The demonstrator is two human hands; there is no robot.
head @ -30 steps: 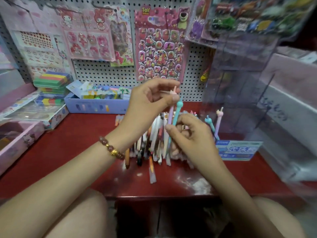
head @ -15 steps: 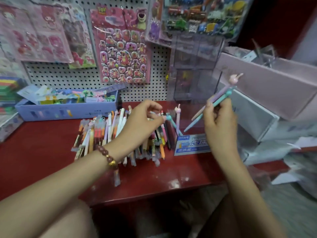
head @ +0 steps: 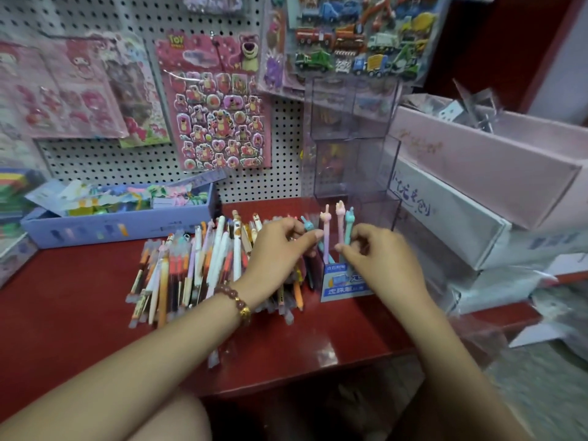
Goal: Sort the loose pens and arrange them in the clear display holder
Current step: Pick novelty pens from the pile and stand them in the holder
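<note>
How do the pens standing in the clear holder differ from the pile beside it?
The standing pens are upright in the clear holder; the loose pile lies flat on the red shelf. The standing pens are few, the loose pile many. The standing pens are pastel; the loose pile is mostly orange and white. Both are pens.

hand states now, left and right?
Left hand: curled, thumb against lilac pen; grip cannot be told.
Right hand: closed, pinching pink and teal pens standing in clear holder.

Sticker sheets [head: 219, 119], blue box [head: 117, 222]
</note>
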